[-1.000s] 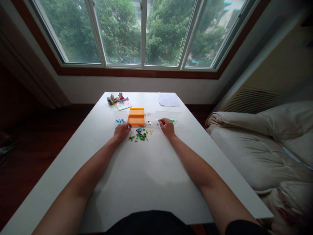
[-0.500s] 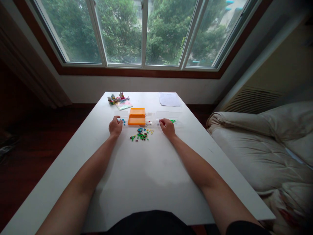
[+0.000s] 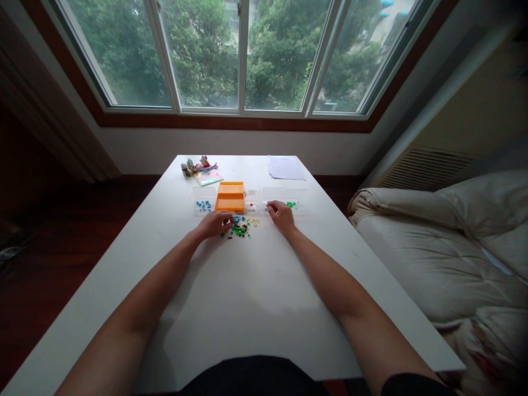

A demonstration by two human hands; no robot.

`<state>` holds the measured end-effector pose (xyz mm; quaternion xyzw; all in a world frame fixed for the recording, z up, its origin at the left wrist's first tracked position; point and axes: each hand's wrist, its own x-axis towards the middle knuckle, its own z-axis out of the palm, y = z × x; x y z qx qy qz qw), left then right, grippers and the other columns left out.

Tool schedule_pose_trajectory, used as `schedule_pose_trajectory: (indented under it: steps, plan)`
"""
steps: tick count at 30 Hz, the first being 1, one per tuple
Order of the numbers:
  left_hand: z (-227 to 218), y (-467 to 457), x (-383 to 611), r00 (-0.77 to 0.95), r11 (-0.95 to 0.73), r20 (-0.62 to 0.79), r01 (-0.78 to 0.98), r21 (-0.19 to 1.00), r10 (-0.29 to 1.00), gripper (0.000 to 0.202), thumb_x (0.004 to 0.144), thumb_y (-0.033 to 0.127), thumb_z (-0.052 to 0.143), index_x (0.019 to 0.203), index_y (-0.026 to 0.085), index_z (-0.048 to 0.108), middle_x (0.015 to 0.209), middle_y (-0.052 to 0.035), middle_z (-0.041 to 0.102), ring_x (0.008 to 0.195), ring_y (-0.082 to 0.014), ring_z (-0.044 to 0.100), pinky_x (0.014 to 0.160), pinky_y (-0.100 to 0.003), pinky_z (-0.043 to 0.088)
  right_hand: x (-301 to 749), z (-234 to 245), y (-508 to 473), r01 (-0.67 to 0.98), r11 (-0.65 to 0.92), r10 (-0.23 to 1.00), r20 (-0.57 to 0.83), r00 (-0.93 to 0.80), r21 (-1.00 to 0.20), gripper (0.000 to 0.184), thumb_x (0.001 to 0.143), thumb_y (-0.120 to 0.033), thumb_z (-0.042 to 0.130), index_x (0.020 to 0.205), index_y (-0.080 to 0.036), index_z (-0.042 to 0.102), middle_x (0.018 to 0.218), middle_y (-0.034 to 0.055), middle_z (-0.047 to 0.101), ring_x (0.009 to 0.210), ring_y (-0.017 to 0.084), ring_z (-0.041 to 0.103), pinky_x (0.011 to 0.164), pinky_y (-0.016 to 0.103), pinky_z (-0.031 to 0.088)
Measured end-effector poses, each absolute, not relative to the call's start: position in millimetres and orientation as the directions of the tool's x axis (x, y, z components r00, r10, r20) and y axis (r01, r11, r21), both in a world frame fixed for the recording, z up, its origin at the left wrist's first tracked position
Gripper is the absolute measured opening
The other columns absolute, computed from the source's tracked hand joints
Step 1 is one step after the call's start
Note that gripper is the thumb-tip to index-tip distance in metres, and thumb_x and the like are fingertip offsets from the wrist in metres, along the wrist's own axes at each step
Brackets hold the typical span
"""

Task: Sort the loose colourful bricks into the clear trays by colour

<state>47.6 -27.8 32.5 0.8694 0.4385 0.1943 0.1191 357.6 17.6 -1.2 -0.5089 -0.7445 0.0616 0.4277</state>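
Note:
A loose pile of small toy bricks, green, blue, brown and yellow, lies mid-table. At its left edge is my left hand, fingers curved with a gap between thumb and forefinger, and nothing visible in it. My right hand rests at the near edge of the right clear plastic box; its fingertips are pinched together, and anything between them is too small to make out. Green bricks lie in that box. Blue bricks are spread in the left clear box. An orange open case stands between the boxes.
Built brick figures and a shiny pastel card are at the far left of the white table. White paper sheets lie at the far right. A beige sofa stands right of the table.
My left hand has moved from the left clear box toward me and right, to the brick pile, uncovering the blue bricks in the box. My right hand has barely moved.

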Motion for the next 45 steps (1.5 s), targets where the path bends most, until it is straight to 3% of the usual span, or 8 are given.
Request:
schedule_pose_trajectory:
  steps: [7, 13, 18, 23, 31, 38, 45]
  plan:
    - [33, -29, 47, 0.562, -0.593, 0.194, 0.738, 0.323, 0.804, 0.017, 0.083, 0.027, 0.057, 0.090, 0.025, 0.073, 0.078, -0.0013, 0.067, 0.071, -0.0157, 0.058, 0.066, -0.025, 0.038, 356, -1, 17, 0.702, 0.482, 0.808, 0.576, -0.124, -0.524, 0.020, 0.091, -0.028, 0.052, 0.092, -0.020, 0.071, 0.083, 0.0043, 0.068, 0.076, 0.019, 0.059, 0.079, 0.032, 0.046]
    - [30, -27, 46, 0.548, -0.592, 0.226, 0.725, 0.352, 0.805, 0.016, 0.085, 0.025, 0.056, 0.089, 0.024, 0.072, 0.082, -0.0020, 0.068, 0.072, -0.0155, 0.059, 0.068, -0.024, 0.040, 356, 0, 16, 0.704, 0.491, 0.803, 0.581, -0.136, -0.513, 0.019, 0.091, -0.027, 0.052, 0.092, -0.021, 0.070, 0.082, 0.0033, 0.068, 0.074, 0.019, 0.058, 0.080, 0.031, 0.045]
    - [24, -22, 42, 0.469, -0.559, 0.304, 0.692, 0.457, 0.829, 0.017, 0.087, 0.028, 0.054, 0.089, 0.021, 0.070, 0.084, -0.0038, 0.067, 0.070, -0.0150, 0.057, 0.067, -0.026, 0.043, 354, 5, 12, 0.712, 0.510, 0.795, 0.581, -0.175, -0.483, 0.018, 0.091, -0.024, 0.053, 0.091, -0.020, 0.070, 0.081, 0.0041, 0.068, 0.076, 0.019, 0.058, 0.081, 0.032, 0.044]
    - [18, -17, 37, 0.283, -0.439, 0.338, 0.652, 0.619, 0.898, 0.014, 0.087, 0.030, 0.055, 0.090, 0.020, 0.064, 0.088, -0.0042, 0.069, 0.075, -0.0162, 0.062, 0.070, -0.028, 0.048, 346, 11, 3, 0.685, 0.552, 0.785, 0.574, -0.234, -0.476, 0.017, 0.090, -0.024, 0.053, 0.091, -0.020, 0.069, 0.080, 0.0035, 0.067, 0.075, 0.018, 0.058, 0.079, 0.031, 0.044]
    - [8, -4, 23, 0.092, -0.336, 0.330, 0.432, 0.837, 0.939, 0.015, 0.086, 0.032, 0.055, 0.094, 0.020, 0.057, 0.083, -0.0028, 0.071, 0.067, -0.0142, 0.064, 0.067, -0.029, 0.052, 326, 23, -18, 0.555, 0.710, 0.705, 0.428, -0.566, -0.434, 0.011, 0.082, -0.020, 0.055, 0.077, -0.020, 0.065, 0.070, -0.0003, 0.061, 0.065, 0.013, 0.050, 0.067, 0.024, 0.038]
    - [-1, 8, 9, -0.093, -0.238, 0.270, 0.263, 0.935, 0.958, 0.023, 0.081, 0.033, 0.060, 0.098, 0.017, 0.058, 0.086, -0.0049, 0.071, 0.063, -0.0122, 0.061, 0.063, -0.026, 0.050, 317, 32, -34, 0.493, 0.785, 0.602, 0.278, -0.748, -0.375, 0.014, 0.083, -0.030, 0.060, 0.074, -0.021, 0.059, 0.067, -0.0024, 0.059, 0.060, 0.011, 0.045, 0.062, 0.022, 0.030]
    - [-12, 16, 1, -0.209, -0.238, 0.269, 0.162, 0.958, 0.940, 0.029, 0.078, 0.033, 0.063, 0.101, 0.016, 0.060, 0.092, -0.0070, 0.072, 0.066, -0.0119, 0.062, 0.062, -0.026, 0.052, 313, 29, -35, 0.495, 0.809, 0.568, 0.210, -0.796, -0.317, 0.013, 0.084, -0.029, 0.060, 0.074, -0.021, 0.056, 0.072, -0.0002, 0.060, 0.065, 0.013, 0.047, 0.062, 0.023, 0.028]
